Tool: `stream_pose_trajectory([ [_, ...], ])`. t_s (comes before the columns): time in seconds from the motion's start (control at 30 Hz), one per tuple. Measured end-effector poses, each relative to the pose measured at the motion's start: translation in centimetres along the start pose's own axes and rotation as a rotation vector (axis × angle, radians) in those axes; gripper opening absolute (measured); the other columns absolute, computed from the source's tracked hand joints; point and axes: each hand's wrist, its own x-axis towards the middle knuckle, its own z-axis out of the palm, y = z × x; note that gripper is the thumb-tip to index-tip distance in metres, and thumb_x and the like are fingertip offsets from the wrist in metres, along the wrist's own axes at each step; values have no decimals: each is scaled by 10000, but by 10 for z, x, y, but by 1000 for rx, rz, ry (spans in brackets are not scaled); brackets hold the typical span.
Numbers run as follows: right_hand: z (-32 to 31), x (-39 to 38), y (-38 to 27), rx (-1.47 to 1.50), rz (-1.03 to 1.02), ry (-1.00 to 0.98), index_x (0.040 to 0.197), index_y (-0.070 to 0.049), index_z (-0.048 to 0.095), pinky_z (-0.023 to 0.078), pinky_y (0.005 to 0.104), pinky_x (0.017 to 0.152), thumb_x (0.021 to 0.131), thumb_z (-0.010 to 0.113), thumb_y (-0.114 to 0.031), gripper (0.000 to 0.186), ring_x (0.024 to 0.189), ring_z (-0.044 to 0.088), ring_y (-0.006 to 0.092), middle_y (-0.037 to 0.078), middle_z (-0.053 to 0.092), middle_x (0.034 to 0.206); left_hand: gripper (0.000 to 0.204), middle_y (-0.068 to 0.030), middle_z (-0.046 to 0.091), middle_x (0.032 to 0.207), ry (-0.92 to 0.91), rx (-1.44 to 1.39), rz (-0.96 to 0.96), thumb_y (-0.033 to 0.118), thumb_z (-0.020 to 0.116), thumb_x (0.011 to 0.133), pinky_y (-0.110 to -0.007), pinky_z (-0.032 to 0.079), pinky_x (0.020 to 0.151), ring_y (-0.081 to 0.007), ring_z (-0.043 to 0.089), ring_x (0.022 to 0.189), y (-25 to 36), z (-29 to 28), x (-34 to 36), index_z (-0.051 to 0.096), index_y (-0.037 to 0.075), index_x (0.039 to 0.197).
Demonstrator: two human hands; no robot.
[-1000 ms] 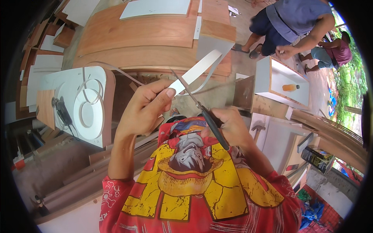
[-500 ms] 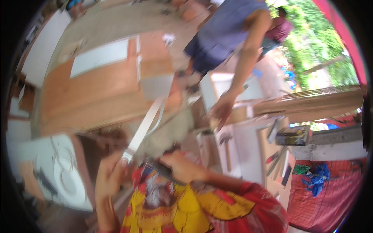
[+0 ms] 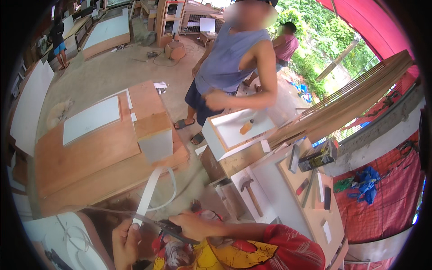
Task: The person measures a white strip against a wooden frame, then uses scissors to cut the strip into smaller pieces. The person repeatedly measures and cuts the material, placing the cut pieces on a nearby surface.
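Upright between the thumb and fingers of my left hand [image 3: 125,240] is a flat white strip [image 3: 148,195]. A thin pale band curves in a loop beside its upper part. Closed around dark-handled scissors [image 3: 173,229], my right hand [image 3: 195,226] is close on the right. Their blades reach left to the strip just above my left fingers; whether they touch it I cannot tell. My red and yellow clothing lies behind both hands.
A co-worker in a blue-grey sleeveless shirt [image 3: 234,58] stands ahead, beside a white open box [image 3: 216,141] holding a small bottle [image 3: 246,127]. Right are a hammer [image 3: 253,196] and a board with tools [image 3: 292,180]. Plywood sheets [image 3: 96,168] lie left.
The co-worker's outstretched arm has drawn back and bent across the body. The view has tilted up, so my hands and the strip sit lower. Both hands keep their hold.
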Motion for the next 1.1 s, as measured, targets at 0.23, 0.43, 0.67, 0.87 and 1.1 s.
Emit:
stream_pose_trajectory([
  [0.23, -7, 3, 2, 86, 74, 25, 928, -37, 676, 457, 459, 821, 885, 773, -502, 477, 796, 605, 424, 211, 687, 811, 301, 75, 502, 652, 144, 27, -58, 264, 576, 1037, -219, 278, 529, -17, 399, 591, 9, -24, -9, 725, 6, 1076],
  [0.43, -20, 1, 18, 127, -46, 9, 878, 14, 672, 486, 455, 671, 838, 816, -485, 522, 734, 652, 421, 227, 682, 783, 318, 87, 473, 674, 186, 113, -114, 273, 552, 1055, -192, 289, 516, -9, 396, 587, 0, -38, -9, 648, 48, 1257],
  [0.67, 2, -5, 49, 241, 9, 45, 864, -17, 699, 493, 467, 652, 862, 733, -623, 607, 690, 647, 399, 212, 656, 719, 287, 53, 469, 662, 168, 55, -123, 249, 525, 1076, -197, 307, 499, -31, 411, 545, -40, -5, -4, 564, 93, 1313],
  [0.87, 2, -28, 61, 145, 218, 60, 850, -32, 723, 511, 475, 636, 870, 740, -595, 564, 670, 679, 381, 200, 659, 676, 340, 18, 497, 715, 106, -6, -239, 192, 526, 1075, -204, 328, 467, -54, 426, 546, -41, 16, 10, 525, 102, 1403],
  [1.1, 2, -50, 84, 168, 223, 303, 863, 27, 687, 509, 471, 684, 882, 681, -681, 709, 729, 672, 429, 248, 658, 725, 347, 19, 521, 765, -135, 7, -160, 175, 495, 1095, -197, 355, 489, -50, 453, 591, -29, 21, 46, 500, 154, 1441],
])
